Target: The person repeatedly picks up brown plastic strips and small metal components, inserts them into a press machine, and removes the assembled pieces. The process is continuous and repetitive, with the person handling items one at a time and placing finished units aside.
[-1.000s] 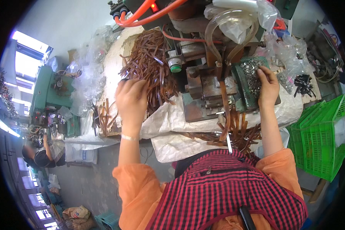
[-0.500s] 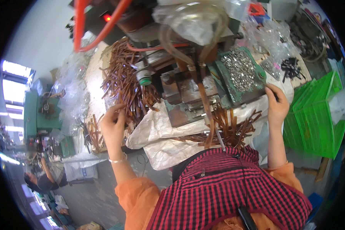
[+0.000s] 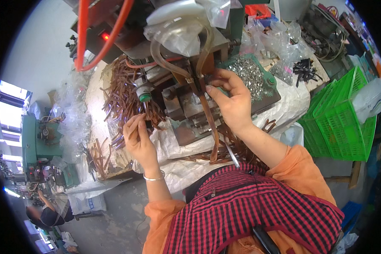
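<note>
My left hand pinches a brown strap out of the heap of brown leather straps lying on the white sheet to the left of a small press machine. My right hand is raised at the machine's head, its fingers closed on a long brown strap that hangs down from under the press toward my lap. Just behind that hand a green tray holds a pile of small silver metal fittings.
A green plastic crate stands at the right. Clear bags and black parts lie on the far right of the bench. A red hose loops above the machine. A green machine and another person are at the left.
My right hand left the tray's right side and rose to the press, taking hold of the hanging strap. My left hand drew back from the strap heap with one strap.
</note>
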Motion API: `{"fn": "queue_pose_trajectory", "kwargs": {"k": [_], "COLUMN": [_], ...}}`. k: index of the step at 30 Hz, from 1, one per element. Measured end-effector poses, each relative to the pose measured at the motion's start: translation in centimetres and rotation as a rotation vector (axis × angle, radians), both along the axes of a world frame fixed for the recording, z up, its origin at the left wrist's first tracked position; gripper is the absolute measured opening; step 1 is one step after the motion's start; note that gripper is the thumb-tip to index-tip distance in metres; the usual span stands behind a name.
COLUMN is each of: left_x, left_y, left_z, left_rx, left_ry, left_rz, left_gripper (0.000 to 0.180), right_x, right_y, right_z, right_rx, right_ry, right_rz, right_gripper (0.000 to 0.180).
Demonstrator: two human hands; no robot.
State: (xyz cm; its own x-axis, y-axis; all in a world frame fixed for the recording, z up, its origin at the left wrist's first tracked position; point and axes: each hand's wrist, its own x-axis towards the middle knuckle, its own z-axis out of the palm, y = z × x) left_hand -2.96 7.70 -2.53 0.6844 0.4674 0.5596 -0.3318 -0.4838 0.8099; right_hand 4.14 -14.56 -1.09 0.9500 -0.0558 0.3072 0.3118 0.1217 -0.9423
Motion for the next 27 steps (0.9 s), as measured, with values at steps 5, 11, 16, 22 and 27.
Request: {"fn": "queue_pose_trajectory", "kwargs": {"k": [5,11,16,22,27], "left_x": [-0.5,-1.0,1.5,2.3,1.5], "left_y": [-3.0,-7.1,-8.1,-7.9,-7.6], "left_z": [4.7,4.0,3.5,2.7,2.9], "left_rx": [0.216,0.737,0.770,0.762,0.764], "left_ry": [-0.336,-0.343,-0.466,-0.505,-0.499], "left_rz": [-0.170,-0.405,-0.414,-0.424,-0.397], "left_gripper": [0.020,0.028,0.027,0.031,0.026], "right_x": [-0.4,-3.2,3.3,4.8,5.7], "right_y": [1.2,-1.2,-7.8,-11.2,-9.2], "right_z": [2.5,4.7,-2.0,-6.9,-5.8], "right_rx": [0.268,0.023,-1.038,-1.088,-1.200], "right_ry": [0.128,-0.004,-0.195,-0.251,-0.507], "right_rz": [0.131,0.270,-0.277,-0.417,-0.200], "right_gripper": [0.038,0.053,0.027,0.018,0.018]}}
